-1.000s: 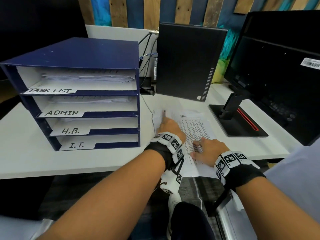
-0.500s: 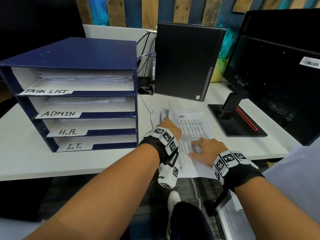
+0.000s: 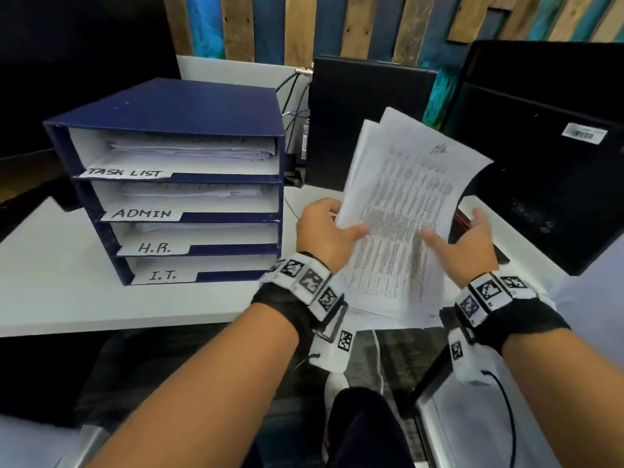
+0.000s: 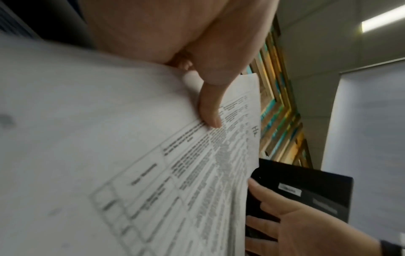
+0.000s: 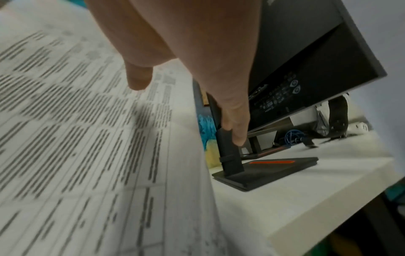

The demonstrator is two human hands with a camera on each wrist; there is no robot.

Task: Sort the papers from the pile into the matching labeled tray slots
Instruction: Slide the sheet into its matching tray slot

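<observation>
Right of the tray (image 3: 189, 130) stand a computer case (image 3: 341, 130) and monitor (image 3: 540, 163). The left hand (image 3: 324, 231) pinches the raised papers (image 3: 405, 197); the right hand (image 3: 469, 241) is beside them, fingers straight.

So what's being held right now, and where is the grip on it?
The left hand holds the papers by their left edge, thumb on top. The right hand is open beside their right edge, gripping nothing.

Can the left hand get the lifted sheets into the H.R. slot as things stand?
Probably yes: the left hand pinches the sheets, and the H.R. slot opens toward the person with nothing between.
</observation>
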